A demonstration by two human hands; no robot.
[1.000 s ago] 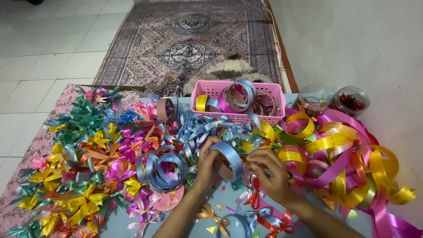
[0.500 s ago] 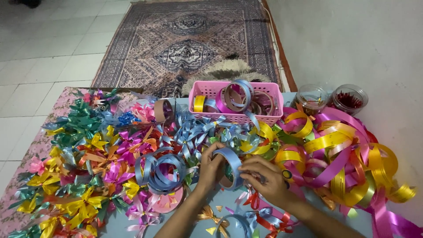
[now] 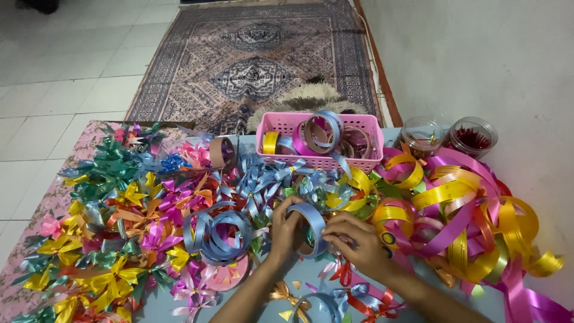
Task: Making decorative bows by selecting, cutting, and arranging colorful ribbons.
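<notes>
Both hands are busy dead centre of the table: the left hand (image 3: 286, 230) is wrapped around a roll of light blue ribbon (image 3: 312, 227), holding it up on edge, while the right hand (image 3: 353, 239) at about 3 o'clock of the roll has its fingers closed down pinching the ribbon's loose end against it. A loose coil of the same blue ribbon (image 3: 218, 234) sits just off at 9 o'clock, a pink basket (image 3: 281, 127) of spools is up at 12, and a tangle of yellow and pink ribbon (image 3: 460, 209) sprawls at 3.
</notes>
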